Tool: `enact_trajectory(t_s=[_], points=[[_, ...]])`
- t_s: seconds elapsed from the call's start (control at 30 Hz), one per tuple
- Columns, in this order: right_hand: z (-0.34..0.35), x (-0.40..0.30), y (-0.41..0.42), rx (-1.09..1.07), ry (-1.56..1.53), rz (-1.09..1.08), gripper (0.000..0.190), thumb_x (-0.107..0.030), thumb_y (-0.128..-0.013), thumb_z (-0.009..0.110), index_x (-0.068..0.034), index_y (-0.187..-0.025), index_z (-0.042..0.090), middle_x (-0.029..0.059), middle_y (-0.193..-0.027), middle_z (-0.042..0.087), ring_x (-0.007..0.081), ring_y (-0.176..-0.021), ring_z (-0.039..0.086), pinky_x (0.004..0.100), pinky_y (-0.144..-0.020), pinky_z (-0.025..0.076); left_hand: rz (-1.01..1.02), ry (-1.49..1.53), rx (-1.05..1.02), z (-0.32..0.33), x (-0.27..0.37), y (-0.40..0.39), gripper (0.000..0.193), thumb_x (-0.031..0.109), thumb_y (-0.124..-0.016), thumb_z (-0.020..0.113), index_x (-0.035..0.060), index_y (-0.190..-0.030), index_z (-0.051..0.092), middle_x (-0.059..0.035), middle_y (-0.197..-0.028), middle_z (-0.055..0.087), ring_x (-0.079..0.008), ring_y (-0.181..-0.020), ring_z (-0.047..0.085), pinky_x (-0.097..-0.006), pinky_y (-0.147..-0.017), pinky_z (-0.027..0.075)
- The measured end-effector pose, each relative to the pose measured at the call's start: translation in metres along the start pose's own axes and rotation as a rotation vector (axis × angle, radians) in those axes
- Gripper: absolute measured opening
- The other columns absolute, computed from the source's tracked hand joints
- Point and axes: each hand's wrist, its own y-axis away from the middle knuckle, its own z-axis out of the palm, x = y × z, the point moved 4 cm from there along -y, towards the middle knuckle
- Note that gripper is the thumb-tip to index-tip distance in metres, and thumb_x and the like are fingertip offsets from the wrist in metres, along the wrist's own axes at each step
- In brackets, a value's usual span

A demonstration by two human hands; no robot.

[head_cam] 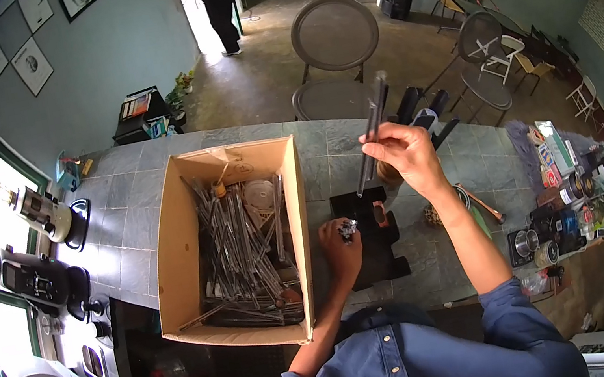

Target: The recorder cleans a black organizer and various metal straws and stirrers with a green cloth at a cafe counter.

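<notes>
Between the thumb and fingers of my right hand (406,158) are a few black drinking straws (368,162) in clear wrappers, tilted above the counter. My left hand (342,250) is closed around a bundle of wrapped straws (348,231), seen nearly end-on. That hand is just right of an open cardboard box (171,252). Many more wrapped dark straws (241,234) lie in the box, mostly lengthwise, along with a round clear lid-like piece (259,195). A black holder or tray (369,267) rests on the counter beside my left hand, partly hidden by it.
Dark upright cylinders (409,104) stand beyond my right hand on the tiled counter (314,153). A coffee grinder (29,276) is at left. Jars and a scale (522,244) crowd the right side. A chair (335,33) and a standing person (216,5) are beyond the counter.
</notes>
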Motion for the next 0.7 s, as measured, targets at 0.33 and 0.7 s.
enact_trajectory(t_s=[0.33, 0.7], points=[[0.002, 0.116, 0.084, 0.091, 0.129, 0.234, 0.012, -0.009, -0.092, 0.081, 0.001, -0.098, 0.077, 0.0039, -0.091, 0.076, 0.0068, -0.082, 0.068, 0.0245, -0.071, 0.055, -0.070, 0.048, -0.023, -0.001, 0.002, 0.002, 0.032, 0.005, -0.082, 0.077, 0.0034, -0.113, 0.068, -0.0148, -0.113, 0.066, -0.0379, -0.114, 0.058, -0.0484, -0.101, 0.046], [0.005, 0.114, 0.093, -0.144, 0.386, 0.102, 0.020, -0.006, -0.088, 0.080, 0.005, -0.105, 0.077, 0.0130, -0.102, 0.072, 0.0247, -0.089, 0.074, 0.0336, -0.076, 0.058, -0.027, 0.092, -0.011, -0.003, 0.000, 0.002, 0.056, 0.006, -0.078, 0.083, 0.0032, -0.130, 0.062, -0.0168, -0.127, 0.063, -0.0389, -0.122, 0.057, -0.0480, -0.105, 0.046]])
